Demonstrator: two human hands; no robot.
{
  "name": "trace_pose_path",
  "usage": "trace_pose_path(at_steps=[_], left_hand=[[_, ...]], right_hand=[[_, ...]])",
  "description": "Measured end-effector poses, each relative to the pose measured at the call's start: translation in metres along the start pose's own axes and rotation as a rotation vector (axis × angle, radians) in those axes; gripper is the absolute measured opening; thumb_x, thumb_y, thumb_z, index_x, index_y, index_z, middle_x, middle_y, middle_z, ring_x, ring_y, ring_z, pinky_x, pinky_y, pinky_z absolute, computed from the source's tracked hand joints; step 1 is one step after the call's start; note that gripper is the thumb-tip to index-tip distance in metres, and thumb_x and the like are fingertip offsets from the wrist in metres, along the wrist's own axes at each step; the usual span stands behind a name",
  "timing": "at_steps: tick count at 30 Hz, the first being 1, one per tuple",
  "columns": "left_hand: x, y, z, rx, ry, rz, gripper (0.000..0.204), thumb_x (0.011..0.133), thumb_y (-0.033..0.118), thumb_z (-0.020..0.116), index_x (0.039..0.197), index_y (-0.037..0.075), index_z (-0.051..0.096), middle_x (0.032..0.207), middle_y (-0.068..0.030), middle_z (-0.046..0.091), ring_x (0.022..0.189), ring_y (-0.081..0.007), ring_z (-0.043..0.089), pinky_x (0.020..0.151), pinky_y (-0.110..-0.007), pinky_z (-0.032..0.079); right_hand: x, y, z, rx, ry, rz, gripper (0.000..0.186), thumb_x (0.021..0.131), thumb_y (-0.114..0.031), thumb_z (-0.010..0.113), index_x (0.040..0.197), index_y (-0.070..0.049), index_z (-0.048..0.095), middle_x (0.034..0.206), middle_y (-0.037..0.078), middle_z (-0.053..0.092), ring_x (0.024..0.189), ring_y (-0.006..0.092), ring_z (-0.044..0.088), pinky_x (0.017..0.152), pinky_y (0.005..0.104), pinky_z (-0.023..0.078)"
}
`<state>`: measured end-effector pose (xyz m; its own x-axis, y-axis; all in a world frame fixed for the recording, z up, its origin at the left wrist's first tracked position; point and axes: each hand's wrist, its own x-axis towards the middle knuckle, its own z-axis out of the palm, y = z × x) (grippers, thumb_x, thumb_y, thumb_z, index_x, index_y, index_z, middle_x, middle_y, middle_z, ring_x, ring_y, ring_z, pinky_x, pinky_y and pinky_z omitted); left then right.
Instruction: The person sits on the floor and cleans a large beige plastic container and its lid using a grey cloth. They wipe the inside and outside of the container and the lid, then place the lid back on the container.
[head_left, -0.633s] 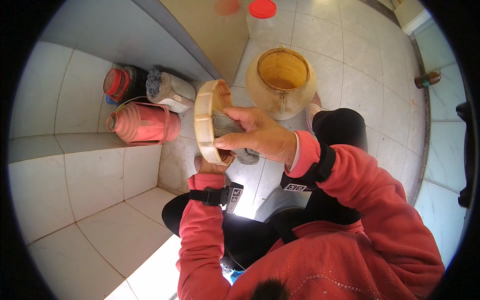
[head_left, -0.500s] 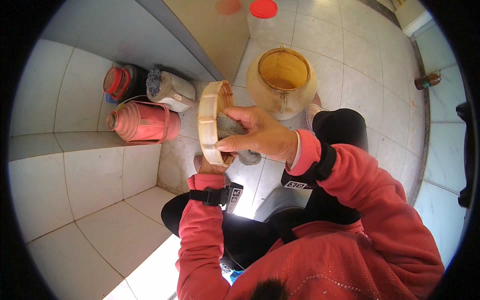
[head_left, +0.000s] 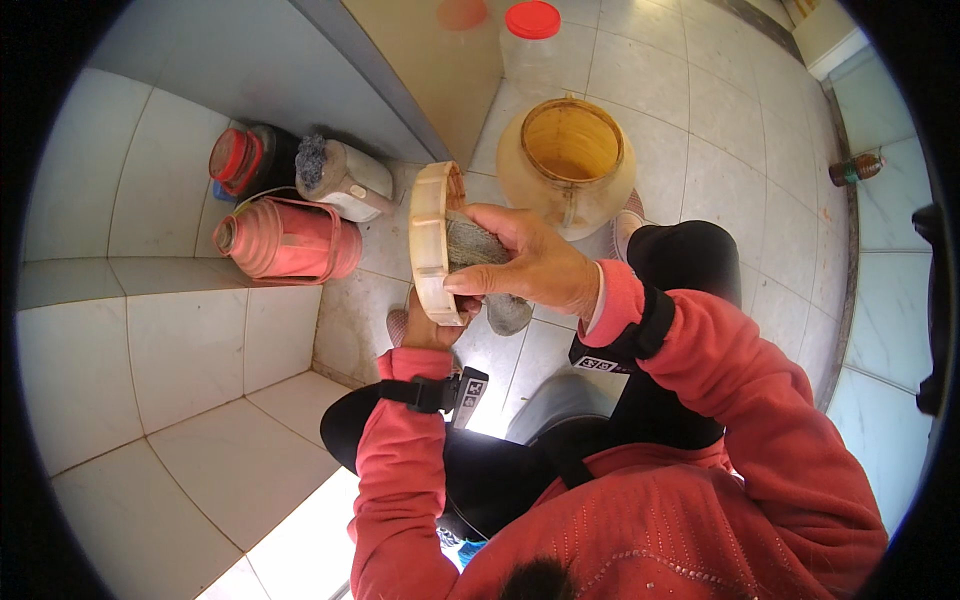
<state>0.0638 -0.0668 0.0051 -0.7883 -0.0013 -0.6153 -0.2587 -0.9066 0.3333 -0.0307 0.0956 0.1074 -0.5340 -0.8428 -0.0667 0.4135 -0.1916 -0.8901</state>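
A round yellowed-white plastic lid (head_left: 432, 240) is held up on edge in front of me. My left hand (head_left: 436, 322) grips its lower rim from below; part of its fingers are hidden behind the lid. A damp-looking grey cloth (head_left: 472, 247) is bunched in my right hand (head_left: 535, 263), which presses it against the lid's inner side, the thumb lying across it. One end of the cloth hangs below the fingers. Just beyond my hands stands a wide-bellied, yellowish plastic jar (head_left: 545, 200), uncovered, its inner wall stained yellow-brown.
To the left stand a pink thermos flask (head_left: 295, 243), a white kettle-like container (head_left: 350, 180) and a dark jar with a red lid (head_left: 234, 162). A clear red-lidded jar (head_left: 532, 50) is beyond the yellowish one. A small brown bottle (head_left: 856, 169) lies at the right wall.
The lid and both hands have shifted slightly to the right, and the lid has turned a little more edge-on. Both hands keep hold of what they had.
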Motion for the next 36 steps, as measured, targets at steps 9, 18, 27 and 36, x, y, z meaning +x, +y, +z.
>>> trace_pose_path(at_steps=[9,18,27,36], left_hand=[[0.001,-0.006,-0.007,-0.042,-0.218,0.031,0.037,0.096,0.032,0.042,0.12,0.006,0.052,0.109,-0.0127,0.06,0.1,-0.0278,0.062,0.085,-0.039,0.054],[0.005,-0.004,-0.005,0.111,-0.079,-0.014,0.026,0.092,0.032,0.052,0.11,0.013,0.053,0.093,-0.0045,0.061,0.076,-0.0178,0.062,0.059,-0.032,0.053],[-0.004,-0.006,0.0,0.252,-0.007,0.188,0.033,0.087,0.016,0.059,0.117,0.007,0.05,0.092,-0.0075,0.06,0.083,-0.0154,0.059,0.067,-0.028,0.052],[-0.002,-0.009,-0.022,1.03,-0.19,0.703,0.053,0.08,0.039,0.066,0.117,0.003,0.052,0.106,-0.0075,0.061,0.097,-0.0185,0.058,0.08,-0.033,0.049]], right_hand=[[-0.002,0.016,0.008,-0.249,0.031,-0.123,0.053,0.074,-0.018,0.073,0.118,0.002,0.052,0.095,0.006,0.063,0.084,0.0137,0.06,0.076,0.0285,0.05],[-0.002,0.008,0.003,0.018,0.042,-0.042,0.059,0.073,-0.012,0.076,0.124,0.0,0.048,0.093,0.005,0.061,0.079,0.0107,0.059,0.064,0.0256,0.05],[-0.003,0.008,0.006,0.081,0.012,-0.013,0.068,0.072,-0.011,0.078,0.129,-0.002,0.043,0.106,0.005,0.057,0.094,0.0123,0.056,0.078,0.0269,0.048],[-0.004,0.033,0.006,-0.438,-0.005,-0.157,0.072,0.067,-0.022,0.079,0.127,-0.002,0.045,0.118,0.016,0.056,0.113,0.0258,0.053,0.095,0.0333,0.041]])
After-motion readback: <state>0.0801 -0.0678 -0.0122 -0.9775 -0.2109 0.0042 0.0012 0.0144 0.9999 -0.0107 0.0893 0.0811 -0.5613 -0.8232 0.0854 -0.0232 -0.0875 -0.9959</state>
